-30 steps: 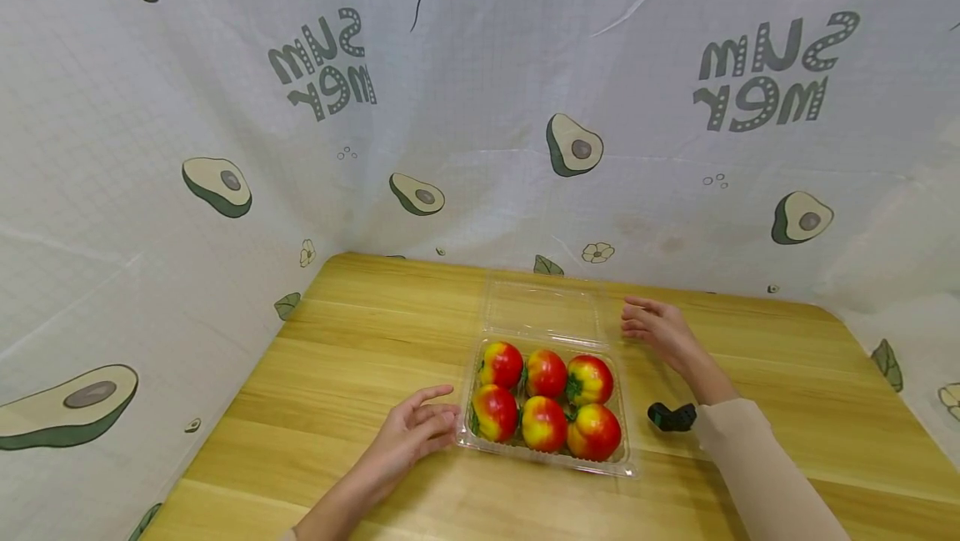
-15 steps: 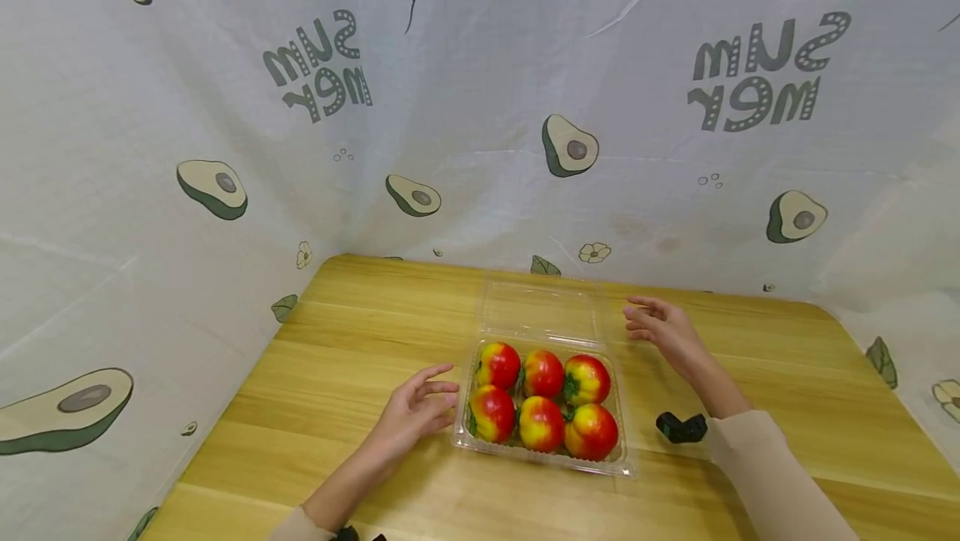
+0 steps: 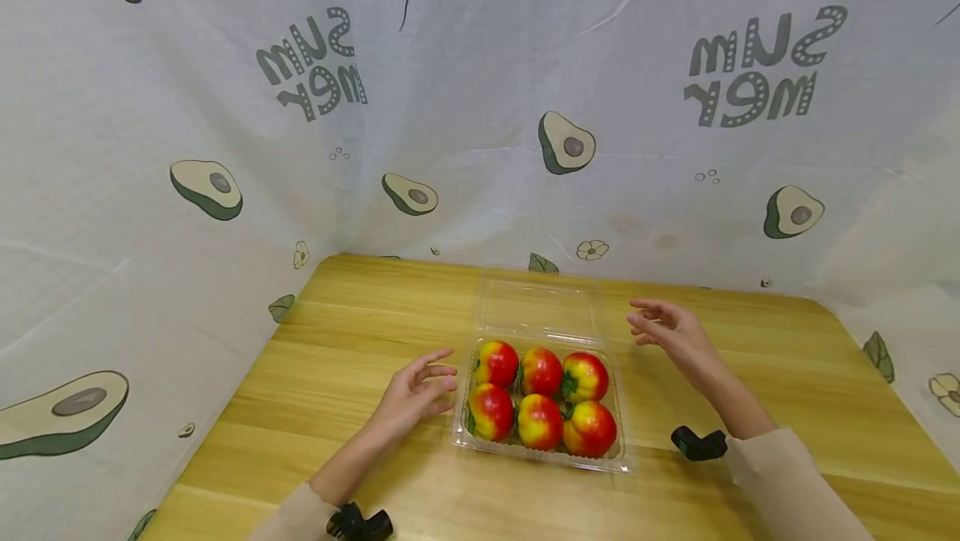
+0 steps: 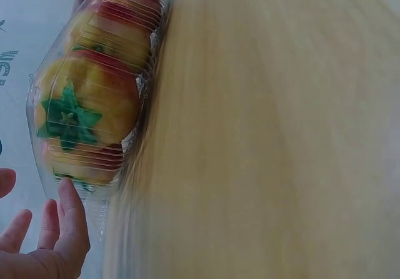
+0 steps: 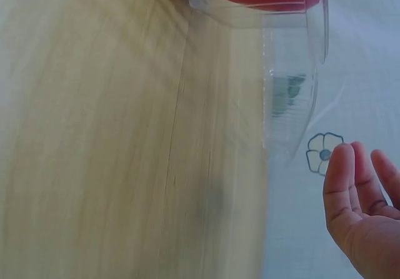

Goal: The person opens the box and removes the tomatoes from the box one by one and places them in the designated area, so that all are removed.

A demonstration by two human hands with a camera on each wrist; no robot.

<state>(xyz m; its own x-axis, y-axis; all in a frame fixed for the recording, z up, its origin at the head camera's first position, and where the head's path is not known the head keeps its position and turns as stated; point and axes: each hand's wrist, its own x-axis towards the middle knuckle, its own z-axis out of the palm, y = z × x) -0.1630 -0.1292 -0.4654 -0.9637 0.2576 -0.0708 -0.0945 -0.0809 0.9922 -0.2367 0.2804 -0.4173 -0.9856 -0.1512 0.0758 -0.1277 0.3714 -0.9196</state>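
Clear plastic box on table, its lid hinged back twd far edge, bit left of that edge's mid. Long axis of box + lid runs near–far. 6 red/yel. fruits in base, 2 rows of 3, rows L–R. L hand: fingers loose, nothing held, just beside box's left side; contact can't tell. R hand: fingers relaxed, nothing held, near lid's right side, apart.
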